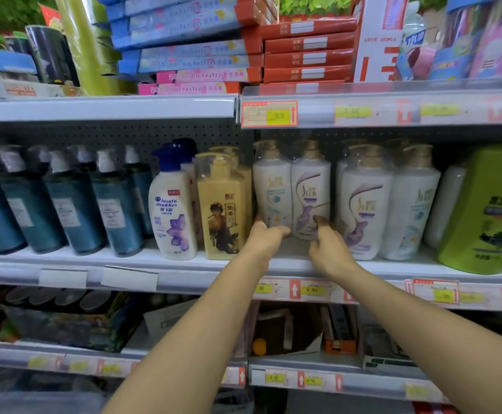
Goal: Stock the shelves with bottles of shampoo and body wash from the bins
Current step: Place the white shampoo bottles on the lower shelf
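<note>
Left hand [266,239] and right hand [329,249] grip the twin pack [291,189] low, on the middle shelf [142,261], right of the yellow bottle [221,210]. Probably heavy with slick wrap, so I'd hold the base.

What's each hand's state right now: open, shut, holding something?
left hand: fingers curled on the base of the wrapped twin pack of white bottles.
right hand: grips the same pack's base from the other side.
</note>
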{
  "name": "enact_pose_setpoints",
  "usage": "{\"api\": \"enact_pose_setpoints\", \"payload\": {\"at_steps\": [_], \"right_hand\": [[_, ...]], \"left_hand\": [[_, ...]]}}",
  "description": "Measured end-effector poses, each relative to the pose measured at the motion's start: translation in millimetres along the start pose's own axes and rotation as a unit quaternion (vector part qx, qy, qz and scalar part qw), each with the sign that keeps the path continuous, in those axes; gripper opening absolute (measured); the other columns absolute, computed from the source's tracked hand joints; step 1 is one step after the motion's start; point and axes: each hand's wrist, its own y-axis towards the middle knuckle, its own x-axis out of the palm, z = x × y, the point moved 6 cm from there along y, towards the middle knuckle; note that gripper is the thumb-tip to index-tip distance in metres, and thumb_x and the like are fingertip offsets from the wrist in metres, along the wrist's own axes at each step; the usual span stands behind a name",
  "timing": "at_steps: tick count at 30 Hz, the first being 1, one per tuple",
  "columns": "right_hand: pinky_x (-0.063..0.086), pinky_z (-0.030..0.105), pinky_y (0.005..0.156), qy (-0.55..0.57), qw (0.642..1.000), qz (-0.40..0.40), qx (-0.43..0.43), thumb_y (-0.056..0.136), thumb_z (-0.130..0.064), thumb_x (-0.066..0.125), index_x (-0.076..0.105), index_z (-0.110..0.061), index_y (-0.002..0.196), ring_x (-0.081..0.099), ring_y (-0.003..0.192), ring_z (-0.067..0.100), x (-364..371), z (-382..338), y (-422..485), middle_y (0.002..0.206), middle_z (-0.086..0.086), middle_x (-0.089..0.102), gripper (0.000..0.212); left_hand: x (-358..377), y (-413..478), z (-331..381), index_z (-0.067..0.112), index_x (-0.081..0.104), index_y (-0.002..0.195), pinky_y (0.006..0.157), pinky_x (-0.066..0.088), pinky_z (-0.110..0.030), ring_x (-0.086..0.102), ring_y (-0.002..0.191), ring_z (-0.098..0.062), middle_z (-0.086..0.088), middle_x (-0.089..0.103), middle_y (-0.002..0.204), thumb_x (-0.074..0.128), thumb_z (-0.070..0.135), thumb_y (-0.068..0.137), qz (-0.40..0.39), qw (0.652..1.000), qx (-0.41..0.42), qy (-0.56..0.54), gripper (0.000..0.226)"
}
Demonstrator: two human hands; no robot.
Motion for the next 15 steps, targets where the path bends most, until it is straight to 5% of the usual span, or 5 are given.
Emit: {"api": "enact_pose_setpoints", "payload": {"at_steps": [8,15], "right_hand": [[0.051,0.035,0.083,0.180,0.967,0.098,-0.153,0.097,-0.009,0.052,0.058,-0.017,0.124,0.057,0.087,0.012,17,-42,-61,0.106,-0.005,0.062,0.028],[0.052,0.034,0.082,0.163,0.959,-0.059,-0.223,0.095,-0.010,0.055,0.063,-0.019,0.112,0.062,0.089,0.013,108,-75,-127,0.101,-0.007,0.066,0.021]], "left_hand": [[-64,-62,-34,0.012,0.060,0.129,0.093,0.052,-0.031,0.064,0.109,-0.019,-0.008,0.068,0.118,0.059,0.014,0.098,0.014,0.986,0.014,-0.167,0.031],[-141,-106,-120,0.010,0.067,0.107,0.080,0.055,-0.034,0.069,0.081,-0.019,-0.006,0.074,0.091,0.052,0.026,0.102,0.086,0.960,-0.042,-0.262,0.022]]}}
